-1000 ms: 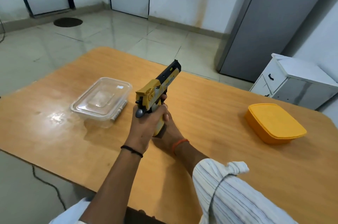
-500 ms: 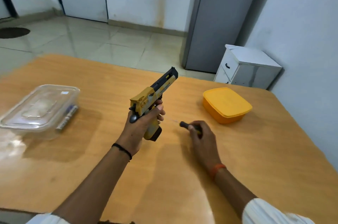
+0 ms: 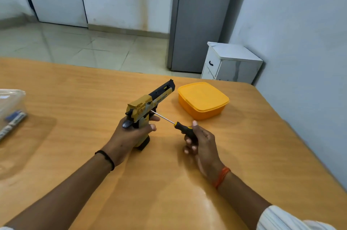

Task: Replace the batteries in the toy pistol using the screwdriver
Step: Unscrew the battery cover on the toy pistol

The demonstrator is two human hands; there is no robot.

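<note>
Early in the job, by the look of it: screwdriver (image 3: 170,121) brought up to the toy pistol (image 3: 148,109), tip meeting the right flank just above the grip, battery cover not yet opened. Judged to be the seating of the tip in a screw, though the screw itself too small to make out.

Toy pistol held upright over the table (image 3: 75,98), muzzle pointing away, butt near or on the wood. Left hand (image 3: 131,134) wrapped round the grip from behind, fingertips curling out on the right side. Right hand (image 3: 201,139) just right of the pistol, closed round the black screwdriver handle, thumb stretched up along it, metal shaft slanting up and left.

Next move, probably: steady the pistol, keep the shaft in line with the screw, press in while turning. Main risk a slipping tip or a loosened screw rolling off.

Beyond and right of the pistol, near the muzzle, a yellow lidded box (image 3: 202,100), lid on, contents hidden. Well left of the pistol, at the edge of view, a clear plastic box (image 3: 9,104), contents not clear; beside it a marker pen (image 3: 13,122). No spare batteries visible anywhere
</note>
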